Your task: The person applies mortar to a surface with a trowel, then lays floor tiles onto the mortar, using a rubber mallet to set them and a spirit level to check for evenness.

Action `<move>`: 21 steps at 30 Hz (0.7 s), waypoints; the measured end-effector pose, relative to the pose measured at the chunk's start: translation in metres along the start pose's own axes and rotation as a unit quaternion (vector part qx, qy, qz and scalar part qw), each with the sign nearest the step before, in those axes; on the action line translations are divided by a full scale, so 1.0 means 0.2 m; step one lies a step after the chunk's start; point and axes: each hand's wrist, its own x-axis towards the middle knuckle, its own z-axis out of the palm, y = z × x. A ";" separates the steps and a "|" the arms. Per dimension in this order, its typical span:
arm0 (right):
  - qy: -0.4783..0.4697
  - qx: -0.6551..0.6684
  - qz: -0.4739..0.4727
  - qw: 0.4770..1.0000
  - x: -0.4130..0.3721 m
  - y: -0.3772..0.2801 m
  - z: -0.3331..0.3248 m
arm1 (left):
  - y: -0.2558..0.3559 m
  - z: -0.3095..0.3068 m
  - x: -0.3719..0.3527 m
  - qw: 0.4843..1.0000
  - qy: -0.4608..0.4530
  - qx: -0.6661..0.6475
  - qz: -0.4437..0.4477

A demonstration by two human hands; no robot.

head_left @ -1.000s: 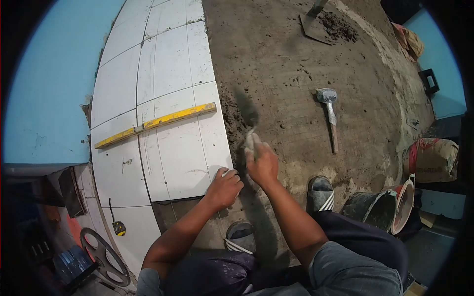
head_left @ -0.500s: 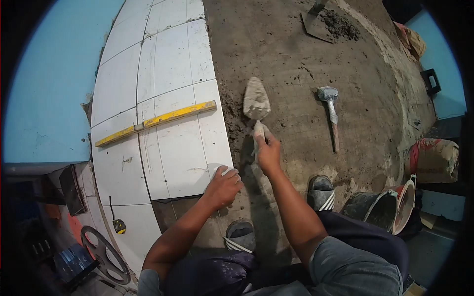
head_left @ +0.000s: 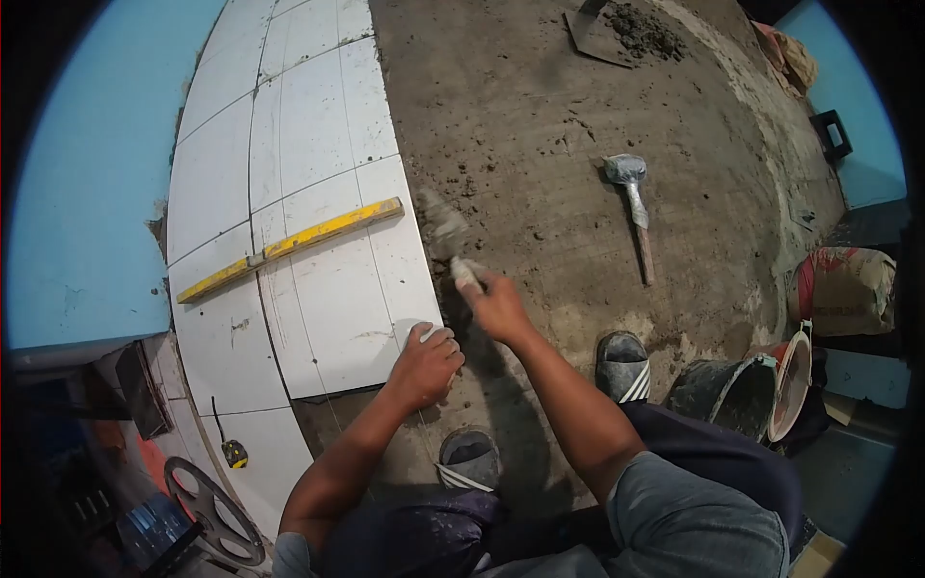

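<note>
My right hand (head_left: 499, 310) grips the handle of a mortar-smeared trowel (head_left: 444, 234), whose blurred blade lies against the edge of the white tiles (head_left: 318, 193) where they meet the mortar bed (head_left: 549, 144). My left hand (head_left: 424, 364) presses on the near right corner of a white tile, fingers curled over its edge. A yellow spirit level (head_left: 289, 247) lies across the tiles to the left of the trowel.
A rubber mallet (head_left: 631, 207) lies on the mortar to the right. A spade with a mortar heap (head_left: 626, 24) is at the top. Buckets (head_left: 737, 395) and a cement sack (head_left: 848, 289) stand at right. A tape measure (head_left: 234, 451) lies lower left. My sandalled feet (head_left: 624, 366) rest on the mortar.
The trowel has swung left from the open mortar to the tile edge and is now blurred with motion. My left hand has stayed on the tile corner.
</note>
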 end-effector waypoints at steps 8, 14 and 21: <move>0.044 -0.229 -0.091 0.968 -0.04 -0.08 -0.05 | 0.00 0.00 0.00 1.000 0.010 -0.006 0.000; 0.000 -0.276 -0.090 0.957 -0.05 -0.15 -0.06 | 0.00 0.01 0.00 1.000 0.005 -0.013 -0.005; 0.143 -0.376 0.080 0.912 0.17 -0.21 -0.41 | 0.02 -0.01 -0.02 1.000 0.019 -0.015 -0.006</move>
